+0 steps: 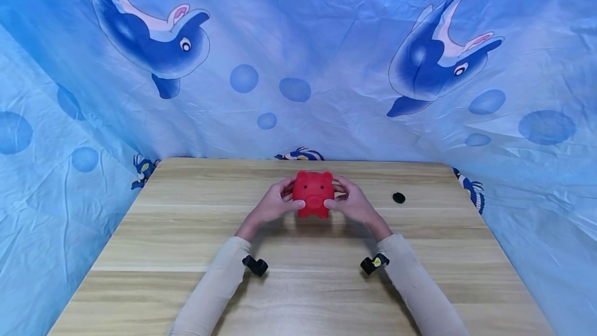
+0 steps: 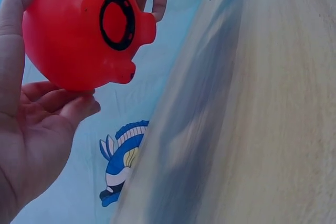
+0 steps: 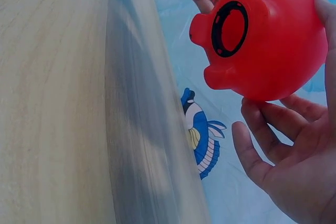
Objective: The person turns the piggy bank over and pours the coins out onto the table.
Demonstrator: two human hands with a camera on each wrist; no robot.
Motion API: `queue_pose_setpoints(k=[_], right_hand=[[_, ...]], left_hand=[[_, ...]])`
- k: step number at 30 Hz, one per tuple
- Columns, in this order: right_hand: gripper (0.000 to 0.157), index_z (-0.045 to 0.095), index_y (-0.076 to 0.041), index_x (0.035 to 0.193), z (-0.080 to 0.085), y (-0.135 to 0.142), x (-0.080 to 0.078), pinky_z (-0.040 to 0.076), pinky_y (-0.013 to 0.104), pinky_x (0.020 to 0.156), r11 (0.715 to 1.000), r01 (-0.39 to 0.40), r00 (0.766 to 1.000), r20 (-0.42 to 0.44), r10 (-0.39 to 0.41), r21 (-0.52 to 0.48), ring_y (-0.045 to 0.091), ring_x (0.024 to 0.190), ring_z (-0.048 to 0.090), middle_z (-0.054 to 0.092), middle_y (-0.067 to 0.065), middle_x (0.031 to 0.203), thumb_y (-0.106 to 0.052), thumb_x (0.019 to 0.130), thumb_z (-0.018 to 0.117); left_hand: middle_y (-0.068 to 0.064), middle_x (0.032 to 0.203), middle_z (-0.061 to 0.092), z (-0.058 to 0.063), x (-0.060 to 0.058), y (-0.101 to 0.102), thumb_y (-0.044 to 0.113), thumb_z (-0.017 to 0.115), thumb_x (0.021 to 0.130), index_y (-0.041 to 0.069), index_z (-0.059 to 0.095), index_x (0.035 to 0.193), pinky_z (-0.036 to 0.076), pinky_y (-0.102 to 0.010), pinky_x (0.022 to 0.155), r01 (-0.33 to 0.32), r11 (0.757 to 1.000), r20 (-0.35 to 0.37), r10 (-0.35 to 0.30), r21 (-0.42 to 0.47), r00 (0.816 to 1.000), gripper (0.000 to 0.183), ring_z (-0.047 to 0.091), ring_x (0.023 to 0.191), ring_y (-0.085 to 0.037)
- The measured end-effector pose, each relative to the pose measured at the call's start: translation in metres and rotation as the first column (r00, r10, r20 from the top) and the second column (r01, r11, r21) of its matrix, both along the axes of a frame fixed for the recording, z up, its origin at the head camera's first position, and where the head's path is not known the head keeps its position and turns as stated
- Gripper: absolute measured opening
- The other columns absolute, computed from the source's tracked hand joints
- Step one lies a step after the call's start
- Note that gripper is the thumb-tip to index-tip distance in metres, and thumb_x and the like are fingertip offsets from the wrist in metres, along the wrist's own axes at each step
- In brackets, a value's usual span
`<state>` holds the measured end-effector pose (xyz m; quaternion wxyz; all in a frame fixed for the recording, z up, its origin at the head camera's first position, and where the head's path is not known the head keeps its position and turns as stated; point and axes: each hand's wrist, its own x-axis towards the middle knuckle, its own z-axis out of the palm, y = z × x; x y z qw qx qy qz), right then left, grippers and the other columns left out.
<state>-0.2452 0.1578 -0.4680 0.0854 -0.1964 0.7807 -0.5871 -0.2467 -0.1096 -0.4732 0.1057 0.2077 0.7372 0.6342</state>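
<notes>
A red piggy bank [image 1: 313, 191] with small black eyes faces the head camera, held up between both hands. My left hand [image 1: 274, 203] grips its left side, thumb on the front near the snout and fingers round behind. Mirroring that, my right hand [image 1: 353, 203] grips the other side, its thumb also by the snout. In the left wrist view the underside of the piggy bank [image 2: 79, 30] shows a round hole with a black rim [image 2: 131, 22]. The right wrist view shows the same black ring [image 3: 216, 30] between the stubby feet, clear above the tabletop.
A small black round cap [image 1: 398, 198] lies on the wooden table [image 1: 298, 294] to the right of the hands. Blue cloth with dolphins [image 1: 326, 118] hangs behind the table and at its sides. Each sleeve carries a black wrist camera [image 1: 255, 265].
</notes>
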Motion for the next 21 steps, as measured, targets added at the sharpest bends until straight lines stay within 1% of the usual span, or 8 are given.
queue_pose_setpoints(k=[5, 8, 14, 16, 18, 21], right_hand=[[0.077, 0.042, -0.008, 0.154, -0.001, 0.001, 0.001, 0.06, 0.039, 0.087, 1.0, 0.012, 1.0, -0.001, -0.012, 0.013, 0.033, 0.102, 0.07, 0.061, 0.022, 0.139, -0.03, 0.09, 0.079], [0.077, 0.043, -0.01, 0.154, -0.001, 0.0, 0.002, 0.06, 0.041, 0.089, 0.999, 0.022, 1.0, 0.001, -0.022, 0.032, 0.034, 0.105, 0.068, 0.06, 0.021, 0.14, -0.028, 0.089, 0.08], [0.081, 0.043, -0.016, 0.154, -0.002, -0.001, 0.003, 0.06, 0.043, 0.09, 0.998, 0.013, 1.0, 0.014, -0.014, 0.059, 0.036, 0.109, 0.065, 0.057, 0.018, 0.144, -0.027, 0.086, 0.084], [0.083, 0.043, -0.018, 0.154, -0.002, -0.001, 0.003, 0.061, 0.042, 0.088, 0.998, 0.007, 1.0, 0.003, -0.007, 0.066, 0.036, 0.109, 0.065, 0.057, 0.017, 0.144, -0.027, 0.084, 0.085], [0.086, 0.043, -0.021, 0.154, -0.002, 0.0, 0.003, 0.061, 0.043, 0.086, 0.997, -0.001, 1.0, -0.02, 0.003, 0.076, 0.036, 0.111, 0.064, 0.056, 0.014, 0.145, -0.028, 0.081, 0.088], [0.092, 0.042, -0.025, 0.155, 0.0, 0.0, 0.005, 0.06, 0.047, 0.087, 0.995, -0.011, 0.997, -0.069, 0.018, 0.1, 0.035, 0.117, 0.061, 0.056, 0.009, 0.146, -0.031, 0.077, 0.091]], left_hand=[[-0.016, 0.148, 0.052, 0.001, 0.001, -0.001, 0.02, 0.079, 0.09, 0.003, 0.036, 0.156, 0.051, -0.042, 0.106, -0.005, 0.999, 0.0, 0.005, -0.054, 1.0, 0.081, 0.056, 0.132, -0.033], [-0.017, 0.147, 0.053, 0.001, 0.001, -0.003, 0.021, 0.08, 0.089, 0.003, 0.036, 0.157, 0.053, -0.041, 0.104, -0.003, 0.997, -0.006, 0.003, -0.075, 1.0, 0.083, 0.058, 0.129, -0.034], [-0.014, 0.147, 0.054, -0.001, 0.001, -0.007, 0.024, 0.084, 0.085, 0.005, 0.038, 0.157, 0.055, -0.039, 0.1, 0.001, 0.998, -0.015, -0.002, -0.07, 1.0, 0.087, 0.06, 0.126, -0.031], [-0.012, 0.147, 0.053, -0.002, 0.001, -0.008, 0.025, 0.086, 0.083, 0.008, 0.039, 0.157, 0.055, -0.04, 0.101, 0.004, 0.998, -0.021, -0.006, -0.068, 1.0, 0.089, 0.059, 0.127, -0.031], [-0.009, 0.149, 0.052, -0.002, 0.001, -0.009, 0.026, 0.088, 0.081, 0.011, 0.039, 0.157, 0.054, -0.042, 0.103, 0.002, 0.996, -0.043, -0.006, -0.086, 0.999, 0.092, 0.058, 0.128, -0.03], [-0.006, 0.151, 0.051, -0.002, 0.001, -0.011, 0.029, 0.09, 0.078, 0.015, 0.04, 0.158, 0.053, -0.044, 0.105, 0.002, 0.992, -0.084, -0.012, -0.125, 0.996, 0.095, 0.057, 0.131, -0.029]])
